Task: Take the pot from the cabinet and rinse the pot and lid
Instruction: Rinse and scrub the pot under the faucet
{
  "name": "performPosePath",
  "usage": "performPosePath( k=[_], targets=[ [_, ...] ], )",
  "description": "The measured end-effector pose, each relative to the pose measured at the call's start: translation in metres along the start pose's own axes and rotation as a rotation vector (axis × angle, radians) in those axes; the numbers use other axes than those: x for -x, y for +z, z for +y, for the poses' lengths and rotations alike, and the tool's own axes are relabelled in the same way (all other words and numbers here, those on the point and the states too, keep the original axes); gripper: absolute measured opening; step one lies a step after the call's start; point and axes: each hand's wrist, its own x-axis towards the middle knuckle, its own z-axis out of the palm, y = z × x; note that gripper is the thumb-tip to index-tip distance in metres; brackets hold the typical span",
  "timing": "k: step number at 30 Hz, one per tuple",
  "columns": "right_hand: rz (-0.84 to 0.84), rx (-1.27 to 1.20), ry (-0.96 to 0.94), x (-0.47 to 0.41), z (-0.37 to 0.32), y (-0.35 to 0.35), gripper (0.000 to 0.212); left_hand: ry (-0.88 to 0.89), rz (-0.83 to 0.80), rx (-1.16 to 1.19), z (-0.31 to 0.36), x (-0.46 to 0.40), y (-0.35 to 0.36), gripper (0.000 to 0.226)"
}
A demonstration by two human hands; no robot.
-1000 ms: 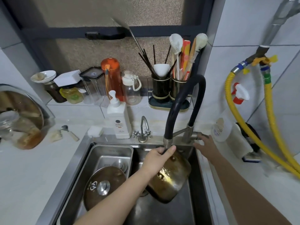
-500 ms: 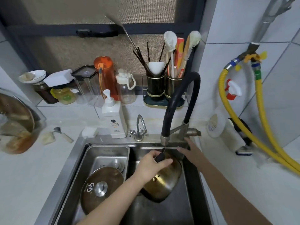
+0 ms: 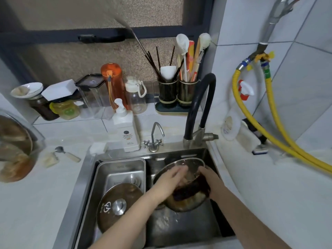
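The metal pot (image 3: 186,200) sits tilted in the right basin of the sink (image 3: 179,229), its opening facing up and towards me. My left hand (image 3: 170,180) reaches into the pot with fingers stretched across its inner wall, blurred by motion. On the pot's right side, my right hand (image 3: 211,180) grips the rim. The pot's dark inside looks wet. The round lid (image 3: 118,205) with a steel knob lies in the steel tray (image 3: 122,168) in the left basin, apart from both hands.
The black hose faucet (image 3: 199,108) arches over the right basin, beside a small tap (image 3: 155,137) and a soap pump bottle (image 3: 126,130). Jars, bottles and utensil holders (image 3: 177,94) line the ledge. Yellow hoses (image 3: 273,130) run along the right wall. A bowl (image 3: 12,155) stands left.
My right hand left the faucet lever and came down onto the pot's rim. My left hand let go of the pot's handle and moved inside the pot, which sank lower in the basin.
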Motion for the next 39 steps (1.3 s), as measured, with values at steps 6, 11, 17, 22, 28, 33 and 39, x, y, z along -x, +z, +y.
performPosePath(
  k=[6, 11, 17, 22, 28, 33, 39],
  targets=[
    [0.203, 0.374, -0.259, 0.022, -0.004, -0.004, 0.061, -0.076, 0.115, -0.072, -0.025, -0.011, -0.021, 0.036],
    [0.282, 0.814, -0.531, 0.053, -0.015, 0.010, 0.070, -0.238, -0.079, 0.521, 0.020, -0.028, 0.003, 0.027],
    [0.125, 0.924, -0.602, 0.077, -0.008, 0.013, 0.051, -0.313, 0.021, 0.852, 0.035, -0.032, 0.009, 0.029],
    [0.010, 0.979, -0.626, 0.085, 0.015, 0.017, 0.049, -0.442, 0.213, 0.939, 0.020, -0.016, 0.006, 0.013],
    [-0.038, 1.055, -0.486, 0.091, 0.019, 0.019, 0.080, -0.493, 0.301, 0.941, 0.007, 0.004, -0.002, 0.010],
    [0.026, 0.895, -0.346, 0.085, 0.015, 0.016, 0.098, -0.400, 0.254, 1.022, -0.014, 0.025, -0.001, 0.016],
    [0.061, 0.892, -0.486, 0.090, 0.018, 0.023, 0.090, -0.243, 0.196, 0.986, -0.014, 0.031, -0.007, 0.018]
  ],
)
